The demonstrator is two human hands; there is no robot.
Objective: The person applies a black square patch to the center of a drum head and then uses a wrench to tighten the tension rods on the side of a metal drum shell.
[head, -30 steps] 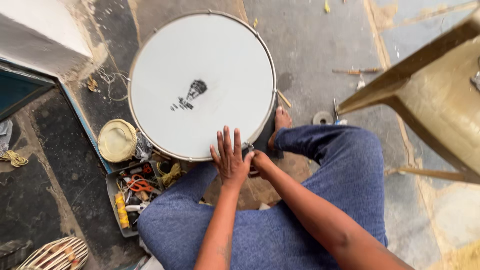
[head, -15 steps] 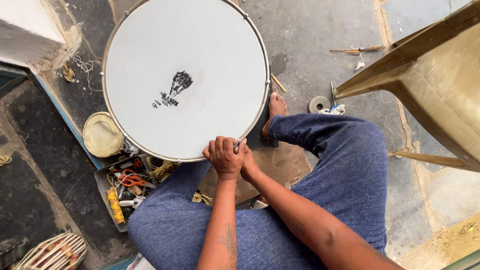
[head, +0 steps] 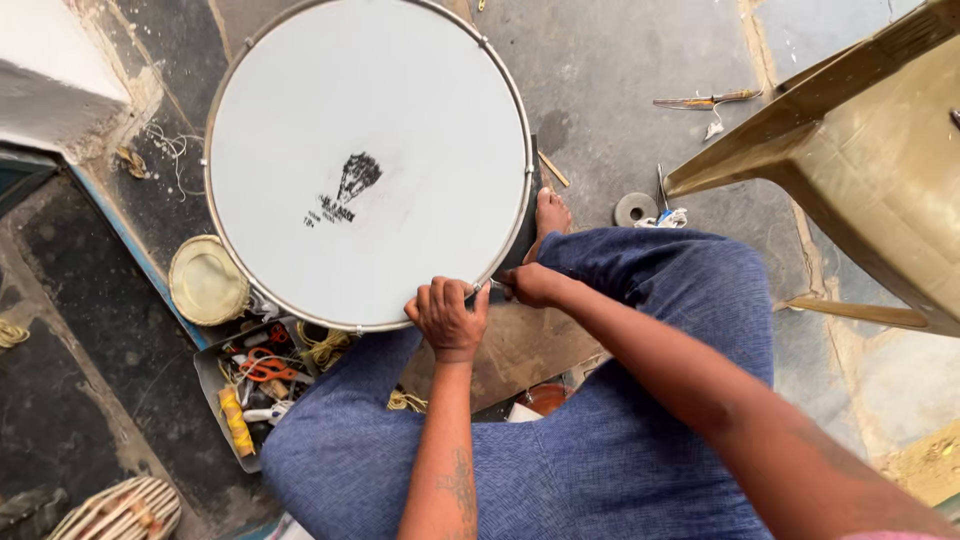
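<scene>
A large round drum [head: 300, 120] with a white skin, a small black mark and a metal hoop lies flat on the floor in front of my crossed legs in blue trousers. My left hand [head: 447, 317] curls over the near rim of the drum. My right hand [head: 532, 285] is closed on a small dark tool at the rim just right of it; the tool's tip is mostly hidden by my fingers. My bare foot [head: 550, 215] rests against the drum's right side.
A grey tray [head: 215, 395] with orange scissors, yellow cord and small tools sits left of my knee, beside a round yellowish lid [head: 205, 280]. A tan plastic chair [head: 880, 170] stands at right. A tape roll [head: 635, 209] and a small tool lie on the concrete floor.
My left hand went from lying flat with spread fingers to curling over the drum rim. My right hand moved to the rim with the tool. The view shifted closer to the drum.
</scene>
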